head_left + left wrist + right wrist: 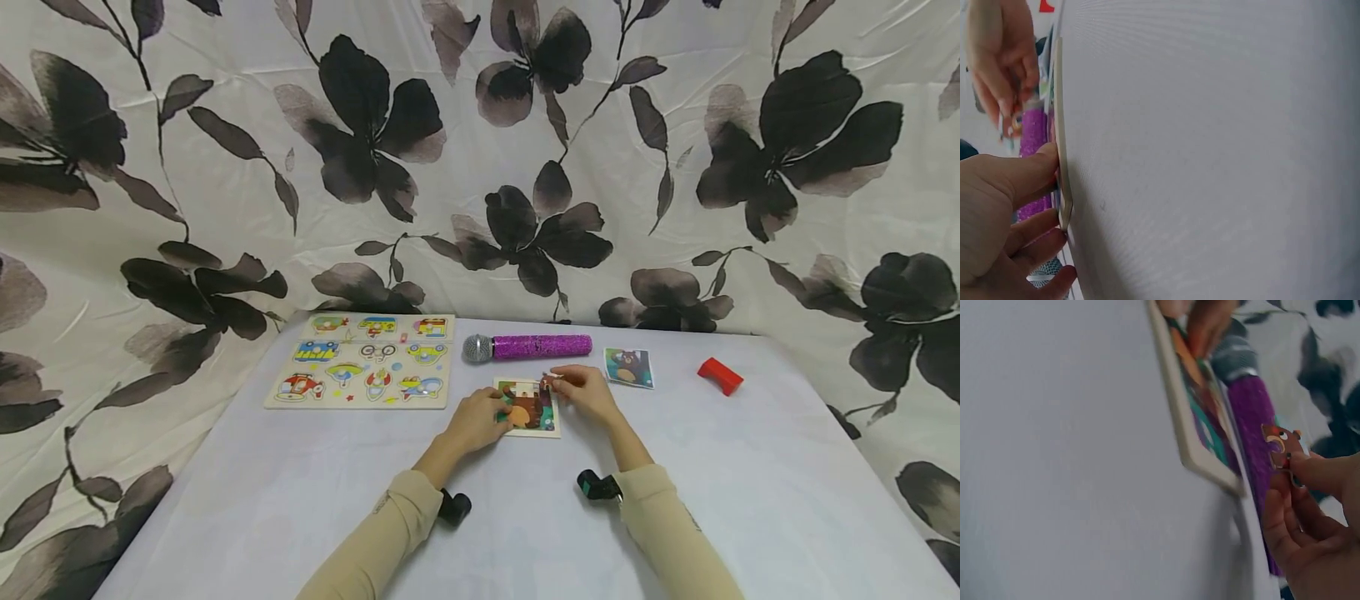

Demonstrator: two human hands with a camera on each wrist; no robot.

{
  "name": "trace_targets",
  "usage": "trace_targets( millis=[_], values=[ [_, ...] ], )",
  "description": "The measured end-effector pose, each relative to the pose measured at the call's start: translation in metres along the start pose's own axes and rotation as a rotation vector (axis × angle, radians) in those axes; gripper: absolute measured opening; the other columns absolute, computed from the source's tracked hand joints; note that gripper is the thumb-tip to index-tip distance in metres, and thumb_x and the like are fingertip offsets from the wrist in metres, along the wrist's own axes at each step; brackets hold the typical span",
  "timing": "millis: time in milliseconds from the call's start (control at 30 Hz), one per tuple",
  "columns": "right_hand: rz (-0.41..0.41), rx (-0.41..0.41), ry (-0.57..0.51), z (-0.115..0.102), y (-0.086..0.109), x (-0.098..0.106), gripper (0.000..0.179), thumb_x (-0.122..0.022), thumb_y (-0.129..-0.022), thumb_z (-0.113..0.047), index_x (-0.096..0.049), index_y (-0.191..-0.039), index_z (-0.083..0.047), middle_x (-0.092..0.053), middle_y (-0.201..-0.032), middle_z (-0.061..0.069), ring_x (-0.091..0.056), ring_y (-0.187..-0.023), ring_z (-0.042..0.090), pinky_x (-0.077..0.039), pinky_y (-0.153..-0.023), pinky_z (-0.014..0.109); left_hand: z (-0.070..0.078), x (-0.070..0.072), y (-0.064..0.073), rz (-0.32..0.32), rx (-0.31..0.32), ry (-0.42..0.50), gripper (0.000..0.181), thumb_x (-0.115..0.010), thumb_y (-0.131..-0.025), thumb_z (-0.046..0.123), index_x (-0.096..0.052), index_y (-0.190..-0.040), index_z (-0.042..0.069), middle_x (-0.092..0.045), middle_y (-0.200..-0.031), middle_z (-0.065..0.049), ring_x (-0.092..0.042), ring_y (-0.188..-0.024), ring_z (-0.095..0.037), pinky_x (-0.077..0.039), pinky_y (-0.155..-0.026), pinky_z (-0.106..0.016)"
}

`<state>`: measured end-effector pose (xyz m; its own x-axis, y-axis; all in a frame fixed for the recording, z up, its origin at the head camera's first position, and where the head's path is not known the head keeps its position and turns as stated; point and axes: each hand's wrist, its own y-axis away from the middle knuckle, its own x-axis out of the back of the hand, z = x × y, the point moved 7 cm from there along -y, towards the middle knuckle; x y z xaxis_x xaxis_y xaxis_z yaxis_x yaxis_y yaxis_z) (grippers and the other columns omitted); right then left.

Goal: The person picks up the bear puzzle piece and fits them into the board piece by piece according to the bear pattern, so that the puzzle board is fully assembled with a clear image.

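Observation:
A small wooden jigsaw tray (551, 432) with a brown bear picture lies on the white table, pieces set inside its pale frame. At its left side my left hand (477, 423) holds the tray, thumb on the near edge and fingers by the corner, as the left wrist view shows (1004, 212). Above the tray's far right corner, my right hand (588, 392) pinches a brown puzzle piece (1284, 440) between thumb and fingers. The piece carries an eye and part of a bear's face, and is lifted clear of the tray.
Behind the tray lies a purple glittery microphone (542, 347). A bear picture card (630, 368) and a red block (721, 376) are to the right. Far left is a wooden vehicle puzzle board (360, 362). A floral cloth (525, 167) hangs behind the table.

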<state>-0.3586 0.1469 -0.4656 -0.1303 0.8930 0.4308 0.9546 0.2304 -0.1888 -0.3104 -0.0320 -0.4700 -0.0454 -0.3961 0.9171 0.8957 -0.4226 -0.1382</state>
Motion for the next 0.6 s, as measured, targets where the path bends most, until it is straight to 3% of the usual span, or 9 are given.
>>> trace_targets(
  millis=[267, 600],
  values=[
    [-0.075, 0.019, 0.166, -0.013, -0.017, -0.037, 0.022, -0.059, -0.086, 0.005, -0.067, -0.107, 0.005, -0.069, -0.088, 0.019, -0.061, -0.073, 0.019, -0.049, -0.064, 0.027, 0.001, 0.0, -0.001, -0.009, -0.012, 0.01, 0.026, -0.069, -0.083, 0.024, -0.073, -0.102, 0.006, -0.061, -0.118, -0.014, -0.056, -0.109, -0.031, -0.047, -0.09, -0.046],
    [-0.08, 0.058, 0.348, -0.019, -0.021, -0.046, 0.02, -0.064, -0.085, 0.0, -0.07, -0.105, 0.003, -0.07, -0.099, 0.017, -0.061, -0.078, 0.019, -0.052, -0.07, 0.033, -0.001, 0.0, 0.0, -0.017, 0.003, -0.005, 0.026, -0.069, -0.084, 0.025, -0.073, -0.103, 0.007, -0.061, -0.118, -0.013, -0.056, -0.111, -0.03, -0.047, -0.091, -0.047]
  ],
)
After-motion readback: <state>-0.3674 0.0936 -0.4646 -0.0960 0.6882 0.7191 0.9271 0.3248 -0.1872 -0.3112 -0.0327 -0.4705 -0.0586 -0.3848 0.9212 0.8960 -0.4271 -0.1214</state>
